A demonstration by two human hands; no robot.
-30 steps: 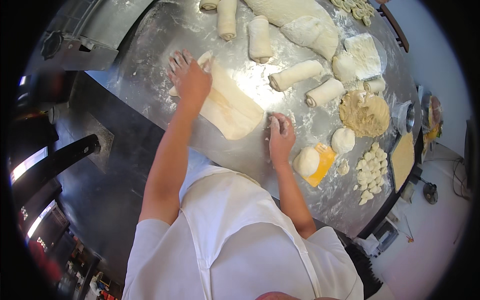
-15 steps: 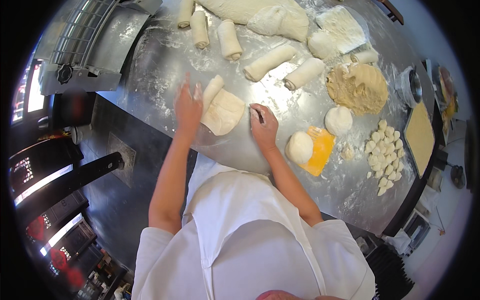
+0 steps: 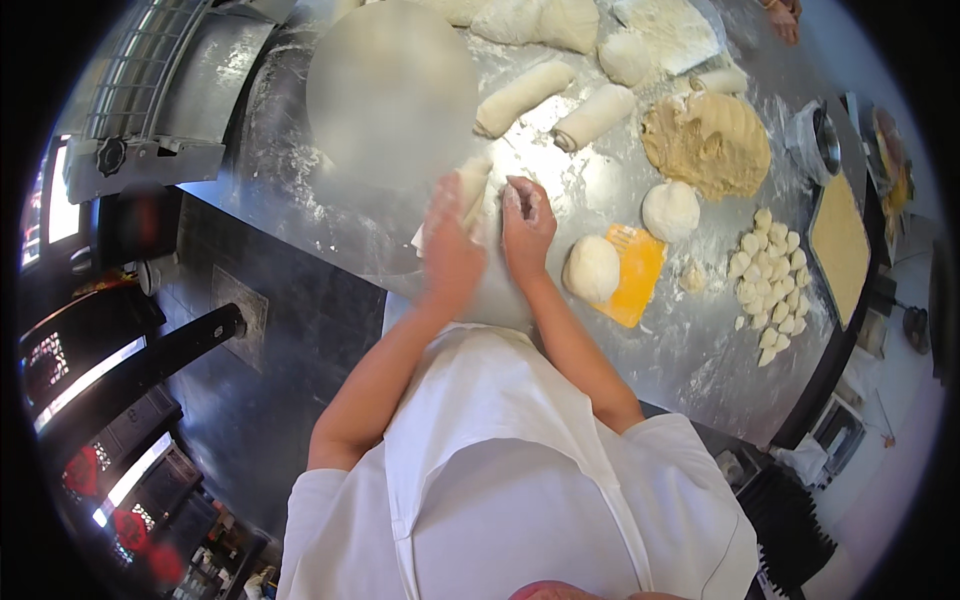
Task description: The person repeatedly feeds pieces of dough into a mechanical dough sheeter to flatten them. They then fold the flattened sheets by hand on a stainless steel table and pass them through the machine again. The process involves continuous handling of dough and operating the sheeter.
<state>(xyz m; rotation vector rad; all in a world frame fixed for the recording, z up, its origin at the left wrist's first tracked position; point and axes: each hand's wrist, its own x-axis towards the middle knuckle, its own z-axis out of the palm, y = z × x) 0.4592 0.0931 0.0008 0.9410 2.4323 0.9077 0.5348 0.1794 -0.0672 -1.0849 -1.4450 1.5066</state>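
Note:
My left hand lies over a piece of pale dough, its fingers smeared by motion. The dough's rolled edge shows above that hand, and a flat corner juts out at its left; the rest is covered. Just right of the dough, my right hand rests low over the steel table with its fingers curled. A dark gap shows between its thumb and fingers, and I cannot make out what they hold. Farther off lie two dough rolls. Right of my right hand sits a round dough ball against a yellow scraper.
A second dough ball, a tan dough mass and many small dough pieces lie to the right. A metal machine stands at left. One blurred round patch hides the far-left tabletop. Another person's hand shows at the top right.
My left hand has moved right, from the dough's left side onto it. The dough has shifted right toward my right hand, which has barely moved. Another person's hand has come into view.

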